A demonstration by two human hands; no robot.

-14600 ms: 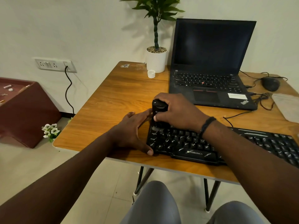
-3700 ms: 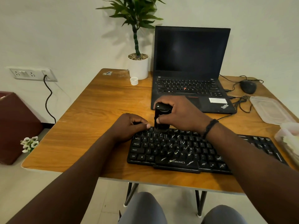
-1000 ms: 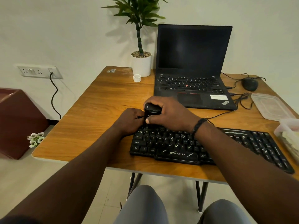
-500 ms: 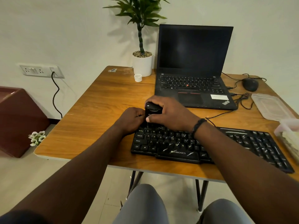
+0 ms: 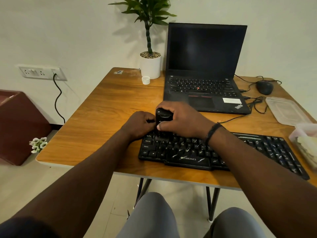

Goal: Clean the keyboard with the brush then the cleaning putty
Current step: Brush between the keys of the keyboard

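Two hands on one keyboard [image 5: 185,152]: right grip [image 5: 181,120] around one brush [image 5: 163,117], left grip [image 5: 139,125] curled, contents unclear.

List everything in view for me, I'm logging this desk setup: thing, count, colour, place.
table: 1, wood, centre
keyboard: 1, black, near edge
brush: 1, black, on keyboard's left end
laptop: 1, black, open, far side
mouse: 1, dark, far right
potted plant: 1, green, white pot, far edge
small cap: 1, white, beside pot
clear lid: 1, right
tub: 1, clear, right edge
left hand: beside brush
right hand: gripping brush
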